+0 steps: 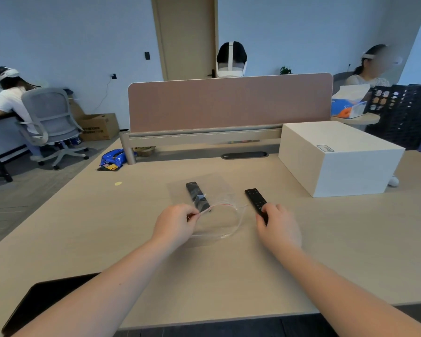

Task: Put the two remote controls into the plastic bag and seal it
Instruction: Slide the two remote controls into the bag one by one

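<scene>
One remote (197, 195) is already lying inside the clear plastic bag (212, 207) on the tabletop (107, 227), and the left hand (175, 224) has its fingers pinched together on the bag's near lip, holding the mouth up and open. Over on the other side, the right hand (277, 227) is clamped around the near end of the second remote (256, 200), which rests on the tabletop just beside the bag, outside it.

Now the trick here, I'd say, is to keep that lip lifted so the opening stays a wide loop, then bring the second remote round end-first and slide it in alongside the first, flat and parallel, so neither snags the seal strip. Push it deep enough that the zip line lies clear of both before pressing it shut.

Hard to read: the bag's far edge nearly vanishes against the tabletop, the right hand covers the remote's near end, and the seal track itself shows only as a thin pale line with a reddish trace.
</scene>
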Demonstrator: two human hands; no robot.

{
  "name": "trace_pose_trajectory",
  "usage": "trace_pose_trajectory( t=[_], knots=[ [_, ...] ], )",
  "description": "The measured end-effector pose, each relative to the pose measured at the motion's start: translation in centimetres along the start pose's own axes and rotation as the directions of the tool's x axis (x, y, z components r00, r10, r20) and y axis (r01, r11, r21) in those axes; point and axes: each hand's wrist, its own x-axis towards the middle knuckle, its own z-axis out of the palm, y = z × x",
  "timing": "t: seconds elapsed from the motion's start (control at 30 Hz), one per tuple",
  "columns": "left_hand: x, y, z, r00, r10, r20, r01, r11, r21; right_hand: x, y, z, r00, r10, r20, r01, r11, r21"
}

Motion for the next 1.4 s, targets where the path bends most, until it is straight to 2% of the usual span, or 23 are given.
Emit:
trace_pose_trajectory(
  t=[0.13, 0.2, 0.37, 0.5, 0.63, 0.8, 0.93, 1.07, 1.23, 1.4],
  knots=[
    [-0.3, 0.6, -0.1, 1.000, -0.013, -0.012, 0.014, 1.000, 0.005, 0.1, 1.7, -0.2, 0.990, 0.104, 0.097, -0.078, 0.966, -0.246],
    [-0.4, 0.8, -0.1, 1.000, -0.008, -0.006, 0.008, 1.000, 0.001, 0.4, 2.0, -0.3, 0.991, 0.096, 0.097, -0.067, 0.962, -0.266],
    [-0.2, 1.2, -0.3, 1.000, -0.017, 0.007, 0.017, 1.000, 0.015, 0.7, 1.6, -1.2, 0.987, 0.139, 0.079, -0.138, 0.990, -0.020],
    [0.2, 1.7, -0.5, 0.998, -0.062, 0.019, 0.062, 0.998, -0.001, 0.2, 0.3, -3.1, 0.987, 0.145, 0.067, -0.157, 0.959, 0.236],
    [0.7, 2.3, -0.6, 0.994, -0.106, 0.033, 0.107, 0.994, -0.010, -0.5, -1.7, -5.7, 0.994, 0.089, 0.064, -0.109, 0.888, 0.448],
    [0.9, 3.2, -0.9, 0.984, -0.173, 0.039, 0.175, 0.984, -0.044, -2.0, -3.3, -9.0, 0.993, -0.024, 0.114, -0.045, 0.824, 0.565],
    [1.1, 3.1, -1.2, 0.978, -0.206, 0.013, 0.207, 0.976, -0.064, -3.7, -3.2, -10.9, 0.965, -0.150, 0.215, 0.027, 0.873, 0.487],
    [1.1, 3.1, -1.4, 0.975, -0.220, -0.004, 0.219, 0.972, -0.090, -4.9, -2.4, -11.2, 0.960, -0.132, 0.248, 0.033, 0.930, 0.367],
    [1.0, 3.1, -1.0, 0.984, -0.178, -0.013, 0.176, 0.979, -0.099, -5.4, -1.7, -9.3, 0.974, -0.074, 0.213, 0.037, 0.984, 0.173],
    [0.5, 3.3, -0.6, 0.994, -0.112, -0.011, 0.110, 0.989, -0.097, -4.9, -2.6, -5.9, 0.978, -0.156, 0.141, 0.159, 0.987, -0.011]
  ],
)
